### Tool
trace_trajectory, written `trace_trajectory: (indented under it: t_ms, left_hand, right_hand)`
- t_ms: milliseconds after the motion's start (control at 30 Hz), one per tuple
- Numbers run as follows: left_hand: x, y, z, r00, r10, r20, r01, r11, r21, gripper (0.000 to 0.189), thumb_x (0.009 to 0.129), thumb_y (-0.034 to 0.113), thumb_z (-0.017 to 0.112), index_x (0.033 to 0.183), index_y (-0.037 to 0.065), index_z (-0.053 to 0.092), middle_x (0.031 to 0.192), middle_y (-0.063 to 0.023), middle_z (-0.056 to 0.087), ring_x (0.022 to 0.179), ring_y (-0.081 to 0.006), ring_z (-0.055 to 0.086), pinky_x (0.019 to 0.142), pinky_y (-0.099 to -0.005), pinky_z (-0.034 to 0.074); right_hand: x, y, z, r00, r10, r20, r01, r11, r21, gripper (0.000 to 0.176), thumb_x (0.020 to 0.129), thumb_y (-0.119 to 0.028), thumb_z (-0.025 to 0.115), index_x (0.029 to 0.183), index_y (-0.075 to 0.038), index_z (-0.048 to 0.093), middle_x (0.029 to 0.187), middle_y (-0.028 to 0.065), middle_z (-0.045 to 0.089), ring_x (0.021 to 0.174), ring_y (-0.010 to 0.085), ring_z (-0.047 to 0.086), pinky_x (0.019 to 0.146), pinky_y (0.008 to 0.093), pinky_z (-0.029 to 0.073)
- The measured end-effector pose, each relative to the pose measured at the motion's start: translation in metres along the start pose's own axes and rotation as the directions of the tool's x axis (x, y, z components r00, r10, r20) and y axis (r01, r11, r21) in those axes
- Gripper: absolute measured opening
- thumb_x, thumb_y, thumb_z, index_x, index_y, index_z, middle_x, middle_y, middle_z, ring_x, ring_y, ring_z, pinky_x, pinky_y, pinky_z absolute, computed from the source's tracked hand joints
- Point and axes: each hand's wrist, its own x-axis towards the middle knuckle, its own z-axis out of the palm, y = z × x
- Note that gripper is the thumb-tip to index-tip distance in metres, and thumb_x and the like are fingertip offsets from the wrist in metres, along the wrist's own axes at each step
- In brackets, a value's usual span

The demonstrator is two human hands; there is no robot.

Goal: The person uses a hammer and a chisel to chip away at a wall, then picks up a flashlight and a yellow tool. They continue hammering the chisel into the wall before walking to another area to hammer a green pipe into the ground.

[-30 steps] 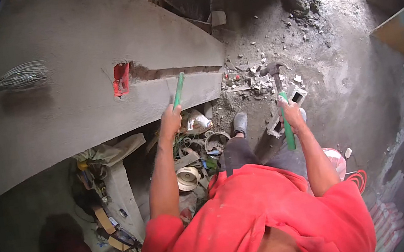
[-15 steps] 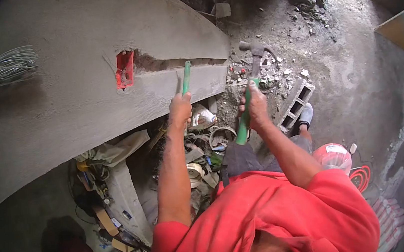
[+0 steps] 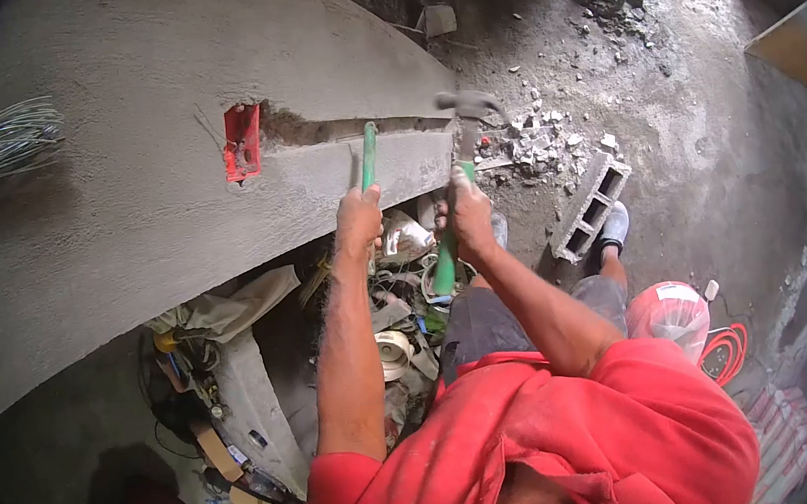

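Observation:
My left hand (image 3: 358,221) is closed around a green chisel (image 3: 369,157), whose far end is at the groove (image 3: 313,128) cut in the grey concrete wall (image 3: 141,204). My right hand (image 3: 469,216) grips the green handle of a claw hammer (image 3: 446,263). The hammer's head is slightly blurred, to the right of the chisel and apart from it. At the groove's left end, a red electrical box (image 3: 244,141) is set into the wall.
Wire loops (image 3: 7,139) stick out of the wall at left. Broken rubble (image 3: 541,142) and a hollow concrete block (image 3: 591,207) lie on the floor near my foot. Below the wall is a pile of mixed items, including a roll of tape (image 3: 395,354). A red-and-white bag (image 3: 668,315) stands at right.
My right hand and the hammer have moved left, closer to the chisel. My left hand still holds the chisel in nearly the same place. The view has shifted slightly.

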Motion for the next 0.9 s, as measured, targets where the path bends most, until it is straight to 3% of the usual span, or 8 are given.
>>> trace_trajectory:
  t_ms: [67,200,333,433,533,600,800,900]
  left_hand:
    - [0.004,-0.004,0.002,1.000,-0.002,0.001,0.002,1.000,0.022,0.026,0.098,0.034,0.050,0.096,0.008,0.052,0.070,-0.0001,0.047,0.047,-0.0099,0.042,0.039,-0.0299,0.036]
    - [0.010,-0.005,0.004,1.000,0.024,-0.009,-0.023,0.997,0.069,0.028,0.098,0.034,0.051,0.097,0.007,0.052,0.071,-0.0009,0.048,0.048,-0.0108,0.045,0.039,-0.0309,0.037]
    - [0.003,0.006,0.009,0.999,0.010,-0.036,-0.008,0.998,0.069,0.027,0.097,0.033,0.052,0.096,0.006,0.051,0.070,-0.0015,0.048,0.048,-0.0116,0.045,0.039,-0.0311,0.038]
    - [0.005,0.004,0.008,0.999,-0.003,-0.034,0.005,0.998,0.060,0.028,0.097,0.033,0.052,0.097,0.005,0.052,0.071,-0.0020,0.049,0.048,-0.0120,0.046,0.040,-0.0315,0.040]
    - [0.005,0.000,0.007,1.000,-0.027,0.006,0.027,0.999,0.034,0.029,0.097,0.033,0.052,0.100,0.005,0.053,0.072,-0.0026,0.049,0.049,-0.0125,0.046,0.041,-0.0322,0.040]
    - [0.005,0.006,0.010,0.999,-0.021,0.032,0.021,1.000,0.006,0.029,0.097,0.033,0.052,0.102,0.005,0.054,0.072,-0.0027,0.050,0.050,-0.0129,0.047,0.041,-0.0324,0.041]
    - [0.008,0.001,0.014,0.999,-0.028,-0.027,0.029,0.999,0.038,0.029,0.098,0.031,0.054,0.103,0.003,0.053,0.073,-0.0029,0.050,0.051,-0.0129,0.048,0.041,-0.0322,0.041]
    - [0.013,-0.003,0.018,0.999,-0.016,-0.036,0.017,0.999,0.032,0.030,0.098,0.032,0.054,0.105,0.003,0.051,0.072,-0.0019,0.047,0.049,-0.0109,0.045,0.039,-0.0309,0.039]
  right_hand:
    - [-0.002,0.020,0.018,0.997,-0.039,-0.069,0.048,0.989,0.138,0.043,0.098,-0.050,0.051,0.082,-0.010,0.050,0.061,0.0009,0.051,0.045,0.0127,0.047,0.042,0.0315,0.042]
    - [0.020,0.017,0.022,0.971,0.218,0.102,-0.175,0.930,-0.324,0.043,0.098,-0.051,0.049,0.080,-0.012,0.049,0.061,-0.0014,0.049,0.045,0.0106,0.046,0.042,0.0316,0.043]
    - [0.022,-0.012,-0.008,0.971,0.216,0.098,-0.204,0.971,-0.124,0.037,0.096,-0.046,0.054,0.086,-0.011,0.052,0.061,-0.0016,0.049,0.046,0.0126,0.048,0.041,0.0333,0.043]
    - [0.011,-0.004,0.007,0.992,0.017,-0.129,0.038,0.911,0.410,0.032,0.100,-0.044,0.047,0.090,-0.014,0.045,0.061,-0.0025,0.044,0.045,0.0131,0.047,0.041,0.0331,0.045]
    - [0.016,0.010,0.015,0.888,0.424,0.177,-0.377,0.893,-0.247,0.039,0.099,-0.049,0.049,0.084,-0.013,0.048,0.061,-0.0009,0.046,0.046,0.0130,0.044,0.043,0.0311,0.041]
    - [0.040,0.006,-0.005,0.940,0.326,0.104,-0.254,0.869,-0.425,0.043,0.096,-0.052,0.053,0.079,-0.012,0.050,0.060,-0.0012,0.047,0.046,0.0129,0.044,0.043,0.0316,0.040]
    - [0.021,0.008,-0.004,0.991,0.044,-0.128,-0.005,0.957,0.290,0.043,0.096,-0.050,0.052,0.079,-0.011,0.051,0.061,0.0014,0.050,0.046,0.0141,0.047,0.042,0.0346,0.042]
    - [0.030,0.021,0.008,0.931,0.333,0.149,-0.259,0.891,-0.374,0.043,0.097,-0.049,0.052,0.078,-0.010,0.052,0.061,0.0014,0.050,0.047,0.0146,0.049,0.044,0.0349,0.043]
